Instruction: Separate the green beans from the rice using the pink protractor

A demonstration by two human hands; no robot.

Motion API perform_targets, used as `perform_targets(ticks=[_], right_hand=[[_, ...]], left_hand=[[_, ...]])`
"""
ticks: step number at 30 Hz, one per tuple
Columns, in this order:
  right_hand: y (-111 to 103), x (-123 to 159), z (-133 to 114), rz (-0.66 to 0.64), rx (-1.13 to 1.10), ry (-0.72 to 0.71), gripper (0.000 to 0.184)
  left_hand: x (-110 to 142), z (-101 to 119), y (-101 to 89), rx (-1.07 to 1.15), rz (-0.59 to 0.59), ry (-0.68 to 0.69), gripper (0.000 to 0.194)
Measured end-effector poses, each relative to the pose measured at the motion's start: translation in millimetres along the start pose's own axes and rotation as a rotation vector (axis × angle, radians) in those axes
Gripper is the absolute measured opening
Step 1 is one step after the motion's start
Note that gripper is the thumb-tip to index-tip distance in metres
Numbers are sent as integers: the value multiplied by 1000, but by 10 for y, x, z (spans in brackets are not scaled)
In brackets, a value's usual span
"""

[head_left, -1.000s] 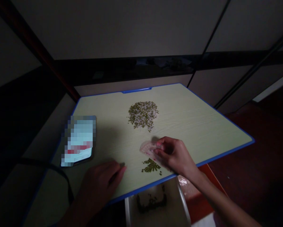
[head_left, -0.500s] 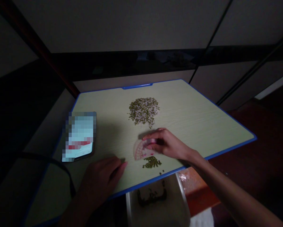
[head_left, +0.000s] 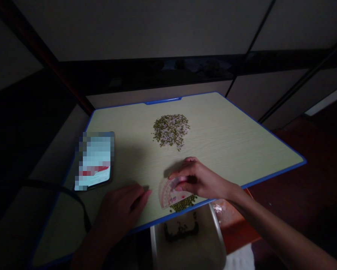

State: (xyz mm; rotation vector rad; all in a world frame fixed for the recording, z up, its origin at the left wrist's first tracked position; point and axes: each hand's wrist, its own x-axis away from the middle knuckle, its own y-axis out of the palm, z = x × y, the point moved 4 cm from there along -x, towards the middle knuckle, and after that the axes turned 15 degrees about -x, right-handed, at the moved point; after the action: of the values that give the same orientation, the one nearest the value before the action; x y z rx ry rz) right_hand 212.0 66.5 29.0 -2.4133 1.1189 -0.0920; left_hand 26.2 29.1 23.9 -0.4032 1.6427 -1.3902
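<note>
My right hand pinches a pale fan-shaped card with red markings and holds it on edge against the table. Right in front of the card, a small heap of green beans lies at the table's near edge. A larger pile of green beans mixed with pale grains sits at the middle of the light green table. My left hand rests flat on the table near its front edge, fingers stretched out, holding nothing.
A phone with a lit screen lies at the table's left. Below the near edge stands a white container with some dark beans inside. A dark cable curves at the left. Beside the container is an orange-red surface.
My right hand has drawn the card toward the near edge, pushing the small heap of beans along to the rim. The left hand has stayed put.
</note>
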Motion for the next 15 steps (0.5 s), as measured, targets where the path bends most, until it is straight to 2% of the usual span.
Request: perform_targets(ticks=[9,15], right_hand=[[39,10,-72,-121,-35,-72,7],[74,31,-63,-121,-60,-72,6]], left_hand=[[19,-5,7,13,-2,1,36],[5,-14,11,10,-18,-11,37]])
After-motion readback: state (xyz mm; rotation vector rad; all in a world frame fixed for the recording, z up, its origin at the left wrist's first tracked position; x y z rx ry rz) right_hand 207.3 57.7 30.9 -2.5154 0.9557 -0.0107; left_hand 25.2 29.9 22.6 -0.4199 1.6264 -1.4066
